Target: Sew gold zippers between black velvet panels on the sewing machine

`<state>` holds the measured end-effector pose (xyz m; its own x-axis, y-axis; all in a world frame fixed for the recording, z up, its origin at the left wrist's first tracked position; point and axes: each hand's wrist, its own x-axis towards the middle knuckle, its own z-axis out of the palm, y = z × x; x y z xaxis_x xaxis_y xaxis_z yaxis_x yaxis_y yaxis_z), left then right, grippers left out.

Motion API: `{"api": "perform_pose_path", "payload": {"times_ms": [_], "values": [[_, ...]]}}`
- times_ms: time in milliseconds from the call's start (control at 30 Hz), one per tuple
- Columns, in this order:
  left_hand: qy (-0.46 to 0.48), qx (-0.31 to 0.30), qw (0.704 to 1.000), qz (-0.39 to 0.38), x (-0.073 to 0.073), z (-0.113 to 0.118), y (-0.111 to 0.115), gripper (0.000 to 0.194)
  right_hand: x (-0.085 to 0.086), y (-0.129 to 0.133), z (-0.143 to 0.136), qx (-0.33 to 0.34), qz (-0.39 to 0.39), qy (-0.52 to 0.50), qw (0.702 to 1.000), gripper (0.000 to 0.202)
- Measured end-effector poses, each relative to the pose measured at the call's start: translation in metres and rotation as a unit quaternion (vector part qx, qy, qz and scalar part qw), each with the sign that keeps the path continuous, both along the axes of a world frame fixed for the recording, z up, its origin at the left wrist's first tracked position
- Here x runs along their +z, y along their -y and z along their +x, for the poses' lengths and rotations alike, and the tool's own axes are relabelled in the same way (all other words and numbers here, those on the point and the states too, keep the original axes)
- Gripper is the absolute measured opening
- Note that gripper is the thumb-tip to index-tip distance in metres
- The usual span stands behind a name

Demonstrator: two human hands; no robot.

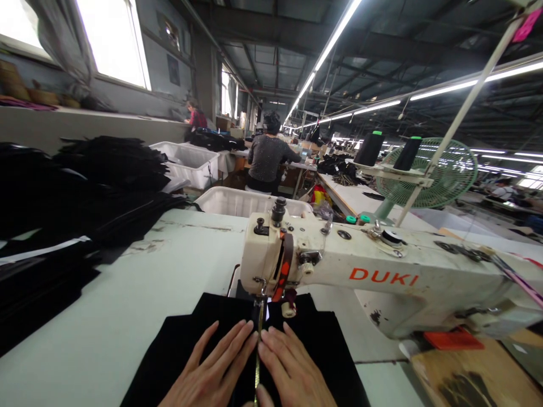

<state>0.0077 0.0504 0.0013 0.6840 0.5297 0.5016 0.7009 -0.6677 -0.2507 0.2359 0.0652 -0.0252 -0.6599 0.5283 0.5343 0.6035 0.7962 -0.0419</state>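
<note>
A black cloth piece (169,350) lies flat on the pale sewing table, its far edge under the needle area of a white sewing machine (331,265). Down the middle of the cloth runs a narrow gold zipper (257,367), leading up to the presser foot. My left hand (216,362) rests on the cloth left of the zipper, fingers stretched out, fingertips near the foot. On the right side of the zipper lies my right hand (292,362), flat with its fingers extended and its thumb beside the zipper.
Stacks of black cloth (85,186) cover the table's left side. White bins (237,200) stand beyond the table. Two black thread cones (370,148) and a green fan (449,169) are at the right. A person (269,158) sits ahead, back turned. A wooden board (475,373) lies lower right.
</note>
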Motion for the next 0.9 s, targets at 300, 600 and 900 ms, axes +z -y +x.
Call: {"api": "perform_pose_path", "payload": {"times_ms": [300, 600, 900], "values": [[0.03, -0.005, 0.997, -0.067, 0.009, 0.0, -0.003, 0.063, 0.009, 0.001, -0.002, -0.002, 0.003, 0.006, 1.0, 0.053], [0.028, -0.009, 0.996, -0.086, 0.016, 0.001, -0.003, 0.062, 0.019, 0.003, -0.004, -0.023, 0.017, 0.006, 1.0, 0.054], [0.004, -0.011, 0.997, -0.077, 0.017, 0.002, 0.001, 0.062, 0.018, 0.002, -0.003, -0.017, 0.004, 0.003, 1.0, 0.05]]}}
